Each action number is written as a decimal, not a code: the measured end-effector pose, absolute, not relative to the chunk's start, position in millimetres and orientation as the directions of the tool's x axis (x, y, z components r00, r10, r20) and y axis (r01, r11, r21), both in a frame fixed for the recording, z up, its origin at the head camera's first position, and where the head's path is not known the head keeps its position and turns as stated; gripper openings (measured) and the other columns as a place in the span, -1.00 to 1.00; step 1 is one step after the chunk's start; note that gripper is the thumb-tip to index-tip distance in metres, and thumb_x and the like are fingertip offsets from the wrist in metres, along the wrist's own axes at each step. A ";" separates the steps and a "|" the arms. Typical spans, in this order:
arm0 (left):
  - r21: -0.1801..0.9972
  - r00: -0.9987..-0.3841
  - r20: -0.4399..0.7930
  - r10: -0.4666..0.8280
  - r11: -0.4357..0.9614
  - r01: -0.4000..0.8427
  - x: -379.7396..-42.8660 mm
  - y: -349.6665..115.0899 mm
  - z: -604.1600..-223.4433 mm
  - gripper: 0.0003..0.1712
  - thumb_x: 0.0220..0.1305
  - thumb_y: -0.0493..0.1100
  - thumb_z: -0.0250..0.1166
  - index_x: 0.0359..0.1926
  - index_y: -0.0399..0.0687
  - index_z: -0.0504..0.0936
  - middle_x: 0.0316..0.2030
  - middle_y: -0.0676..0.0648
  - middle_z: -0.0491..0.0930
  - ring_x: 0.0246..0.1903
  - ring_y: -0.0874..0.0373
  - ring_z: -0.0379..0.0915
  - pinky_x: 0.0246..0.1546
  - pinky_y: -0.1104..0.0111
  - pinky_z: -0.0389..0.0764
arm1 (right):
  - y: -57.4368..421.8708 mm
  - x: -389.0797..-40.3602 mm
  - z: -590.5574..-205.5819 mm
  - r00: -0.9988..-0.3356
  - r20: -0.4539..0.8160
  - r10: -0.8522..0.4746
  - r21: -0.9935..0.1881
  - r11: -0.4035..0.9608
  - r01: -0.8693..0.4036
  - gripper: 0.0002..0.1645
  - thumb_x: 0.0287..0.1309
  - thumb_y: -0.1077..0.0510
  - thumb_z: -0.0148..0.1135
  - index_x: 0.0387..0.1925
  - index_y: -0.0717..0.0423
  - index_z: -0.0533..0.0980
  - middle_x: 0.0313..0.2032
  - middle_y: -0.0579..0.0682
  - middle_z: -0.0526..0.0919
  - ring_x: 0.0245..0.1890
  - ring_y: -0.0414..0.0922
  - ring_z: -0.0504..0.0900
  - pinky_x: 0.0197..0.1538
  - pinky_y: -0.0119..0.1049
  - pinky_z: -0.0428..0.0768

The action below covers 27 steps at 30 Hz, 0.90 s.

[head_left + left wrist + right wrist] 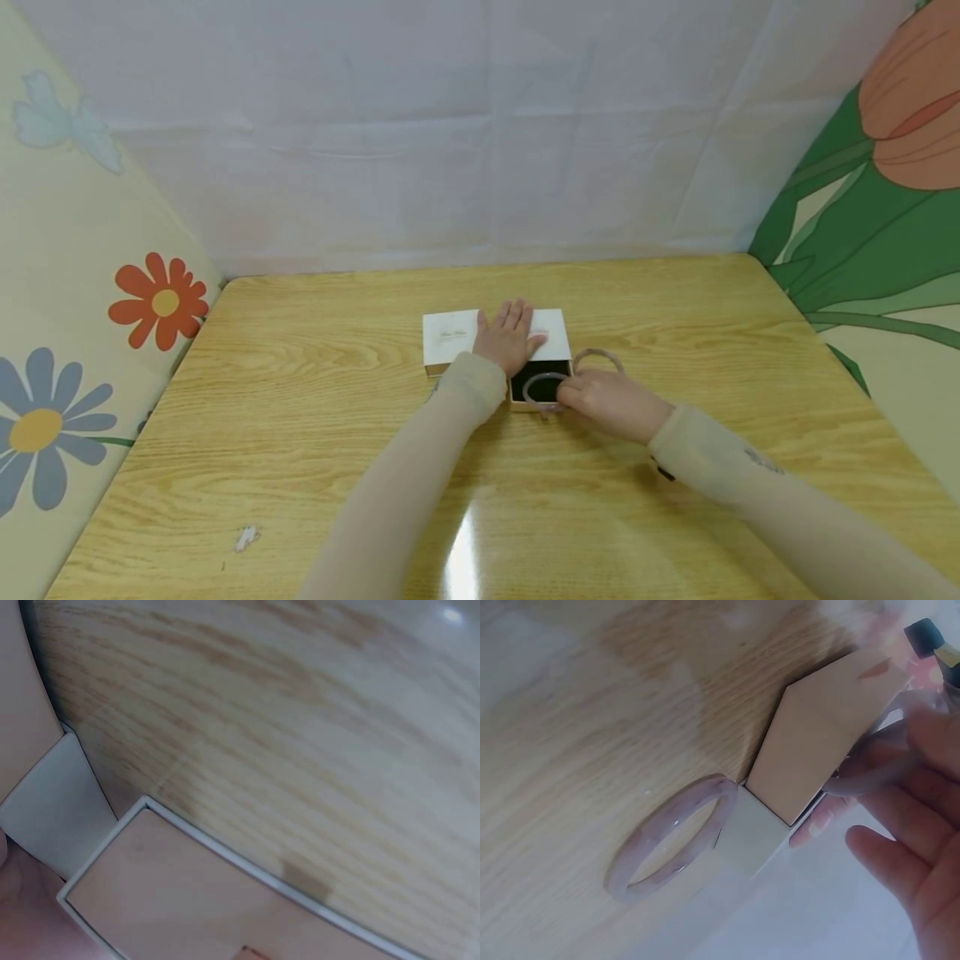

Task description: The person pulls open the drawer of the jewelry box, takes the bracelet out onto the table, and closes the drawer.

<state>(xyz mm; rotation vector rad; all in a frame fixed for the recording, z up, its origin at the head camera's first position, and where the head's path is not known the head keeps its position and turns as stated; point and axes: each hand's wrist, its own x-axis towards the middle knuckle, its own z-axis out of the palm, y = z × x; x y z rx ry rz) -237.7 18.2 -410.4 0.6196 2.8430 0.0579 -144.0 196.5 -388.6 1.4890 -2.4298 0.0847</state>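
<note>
My left hand (506,337) lies with fingers stretched out across the white sleeve of a small box (552,335). The box's drawer (516,406), dark inside with a gold-toned front, is pulled out toward me. Over that drawer, my right hand (611,404) pinches a pale mauve bangle (527,397) between thumb and fingers; the right wrist view shows part of this held bangle (874,780) near the drawer's side. A second, similar bangle (671,836) lies on the table beside the box, just beyond my right hand in the head view.
Another white box (442,342) with gold lettering stands to the left, partly behind my left hand. The wood-grain table (315,417) has a small pale worn patch (245,537) at the front left. A white cloth (420,167) hangs behind, with flower-patterned panels at both sides.
</note>
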 end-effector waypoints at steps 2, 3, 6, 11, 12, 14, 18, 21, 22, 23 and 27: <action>0.087 -0.883 -0.221 0.414 0.910 0.405 -238.0 18.4 -410.8 -0.20 0.48 0.30 -0.43 0.55 0.05 -0.30 0.53 0.03 -0.41 0.49 0.11 -0.50 0.41 -0.06 -0.32 | 197.8 -142.4 -388.6 -0.422 0.294 -0.857 0.091 0.465 -0.881 -0.75 -0.06 0.30 0.46 -0.43 0.11 0.49 -0.42 -0.06 0.64 -0.43 -0.13 0.62 -0.29 -0.31 0.61; 0.087 -0.882 -0.223 0.414 0.910 0.405 -238.2 18.7 -411.0 -0.20 0.48 0.30 -0.44 0.55 0.05 -0.30 0.53 0.03 -0.42 0.49 0.11 -0.50 0.41 -0.06 -0.33 | 198.3 -141.5 -388.4 -0.420 0.310 -0.853 0.083 0.465 -0.882 -0.74 -0.07 0.31 0.46 -0.42 0.11 0.48 -0.42 -0.05 0.65 -0.43 -0.13 0.63 -0.31 -0.31 0.62; 0.089 -0.882 -0.225 0.415 0.910 0.406 -238.4 19.2 -411.1 -0.20 0.48 0.30 -0.44 0.55 0.05 -0.31 0.52 0.03 -0.42 0.49 0.11 -0.50 0.41 -0.06 -0.33 | 198.6 -139.5 -388.2 -0.415 0.360 -0.835 0.057 0.464 -0.884 -0.71 -0.10 0.35 0.47 -0.37 0.15 0.49 -0.41 -0.01 0.66 -0.44 -0.12 0.66 -0.35 -0.31 0.64; 0.084 -0.883 -0.221 0.415 0.910 0.406 -237.6 18.6 -410.4 -0.20 0.48 0.31 -0.44 0.55 0.04 -0.30 0.53 0.02 -0.41 0.49 0.09 -0.49 0.40 -0.06 -0.32 | 199.4 -137.1 -387.7 -0.458 0.406 -0.791 -0.052 0.480 -0.876 -0.68 -0.13 0.43 0.45 -0.25 0.29 0.57 -0.34 0.09 0.71 -0.36 -0.06 0.70 -0.29 -0.25 0.66; 0.082 -0.883 -0.223 0.414 0.910 0.406 -237.3 18.4 -410.0 -0.20 0.48 0.31 -0.44 0.55 0.04 -0.30 0.53 0.02 -0.42 0.49 0.10 -0.49 0.40 -0.06 -0.32 | 199.8 -136.5 -387.6 -0.485 0.396 -0.780 -0.088 0.493 -0.866 -0.68 -0.10 0.43 0.43 -0.21 0.31 0.59 -0.31 0.10 0.72 -0.33 -0.04 0.71 -0.27 -0.23 0.67; 0.081 -0.882 -0.225 0.414 0.910 0.407 -236.4 18.0 -408.9 -0.20 0.48 0.31 -0.45 0.55 0.04 -0.30 0.52 0.02 -0.42 0.49 0.09 -0.49 0.40 -0.06 -0.32 | 201.1 -135.0 -387.5 -0.552 0.368 -0.748 -0.170 0.530 -0.831 -0.66 -0.04 0.45 0.39 -0.13 0.35 0.61 -0.25 0.14 0.72 -0.27 0.00 0.71 -0.20 -0.19 0.66; 0.081 -0.881 -0.226 0.416 0.909 0.408 -235.0 17.6 -407.2 -0.20 0.49 0.30 -0.45 0.55 0.03 -0.29 0.53 0.01 -0.40 0.49 0.09 -0.48 0.41 -0.06 -0.31 | 202.6 -134.6 -390.5 -0.657 0.370 -0.657 -0.303 0.583 -0.754 -0.63 0.04 0.48 0.31 -0.05 0.38 0.61 -0.19 0.17 0.72 -0.20 0.05 0.70 -0.14 -0.10 0.65; 0.080 -0.881 -0.224 0.416 0.909 0.409 -235.8 17.7 -408.2 -0.20 0.48 0.31 -0.45 0.55 0.03 -0.29 0.53 0.01 -0.40 0.49 0.09 -0.48 0.41 -0.06 -0.31 | 202.8 -136.1 -394.7 -0.684 0.423 -0.595 -0.364 0.579 -0.729 -0.64 0.04 0.51 0.30 -0.05 0.40 0.61 -0.20 0.16 0.72 -0.23 0.03 0.70 -0.17 -0.10 0.65; 0.078 -0.882 -0.223 0.416 0.909 0.409 -236.6 17.8 -409.3 -0.20 0.48 0.31 -0.45 0.55 0.03 -0.29 0.53 0.01 -0.40 0.49 0.10 -0.48 0.41 -0.06 -0.31 | 202.8 -136.9 -396.2 -0.687 0.442 -0.577 -0.382 0.573 -0.726 -0.64 0.04 0.52 0.30 -0.06 0.41 0.61 -0.22 0.14 0.72 -0.25 0.01 0.70 -0.20 -0.12 0.66; 0.077 -0.882 -0.223 0.415 0.909 0.409 -237.2 17.8 -410.0 -0.20 0.48 0.31 -0.45 0.55 0.04 -0.29 0.53 0.01 -0.40 0.49 0.10 -0.49 0.41 -0.06 -0.31 | 202.8 -137.6 -397.6 -0.690 0.461 -0.558 -0.397 0.566 -0.723 -0.65 0.03 0.52 0.30 -0.07 0.41 0.62 -0.23 0.13 0.72 -0.26 0.00 0.69 -0.22 -0.15 0.66; 0.077 -0.883 -0.219 0.416 0.909 0.410 -238.4 17.7 -411.5 -0.20 0.48 0.31 -0.45 0.55 0.04 -0.29 0.53 0.01 -0.40 0.49 0.09 -0.49 0.40 -0.06 -0.31 | 202.9 -138.2 -402.4 -0.754 0.464 -0.464 -0.570 0.495 -0.656 -0.70 0.08 0.54 0.26 -0.09 0.49 0.60 -0.23 0.19 0.71 -0.26 -0.05 0.70 -0.22 -0.33 0.66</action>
